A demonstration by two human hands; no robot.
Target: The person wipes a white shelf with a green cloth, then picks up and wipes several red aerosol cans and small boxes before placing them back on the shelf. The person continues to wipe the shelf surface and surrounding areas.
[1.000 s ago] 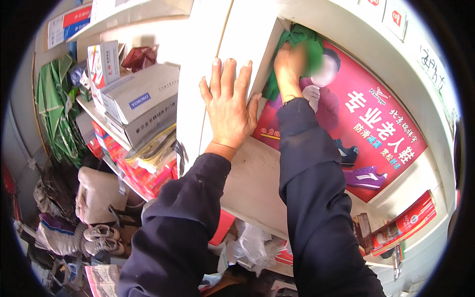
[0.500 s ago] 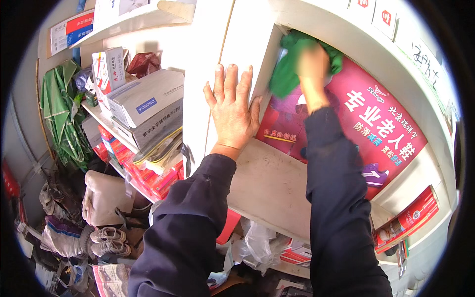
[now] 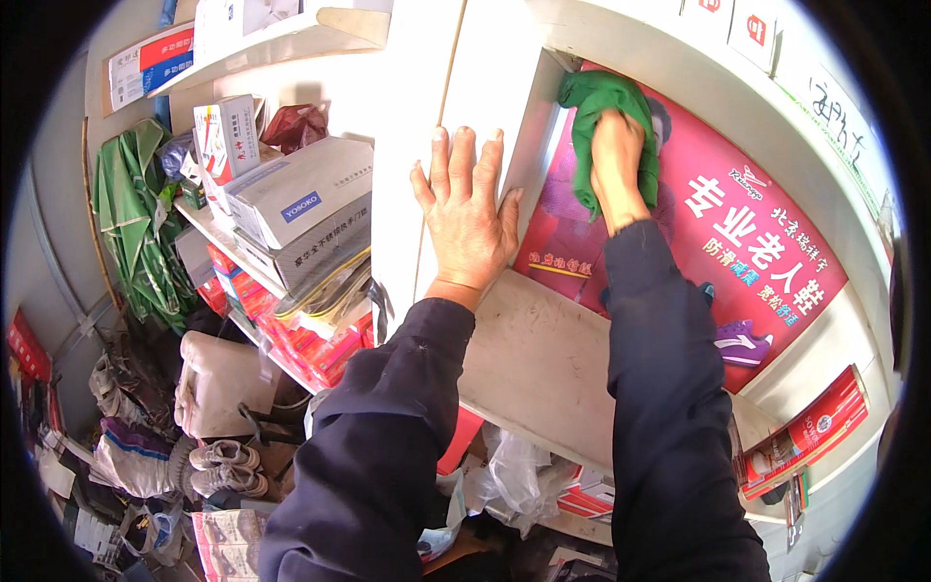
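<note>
My right hand (image 3: 618, 163) is closed on a green cloth (image 3: 593, 97), pressing it against a pink poster (image 3: 693, 218) at the back of a white shelf compartment. The cloth covers the poster's upper left part and hides my fingertips. My left hand (image 3: 469, 209) lies flat with fingers spread on the white upright panel (image 3: 412, 194) left of that compartment, holding nothing. Below the poster runs a pale, scuffed shelf board (image 3: 538, 359).
Left of the panel, a shelf carries grey boxes (image 3: 301, 209) and red packets (image 3: 315, 354). A folded green sheet (image 3: 141, 223) hangs at the far left, above shoes (image 3: 228, 466) and a beige case (image 3: 225, 383). A red box (image 3: 805, 432) stands at the right; plastic bags (image 3: 519, 475) lie below.
My right hand has shifted slightly with the green cloth over the poster, uncovering part of its upper left side. The left hand stays flat on the panel; the whole view has shifted a little.
</note>
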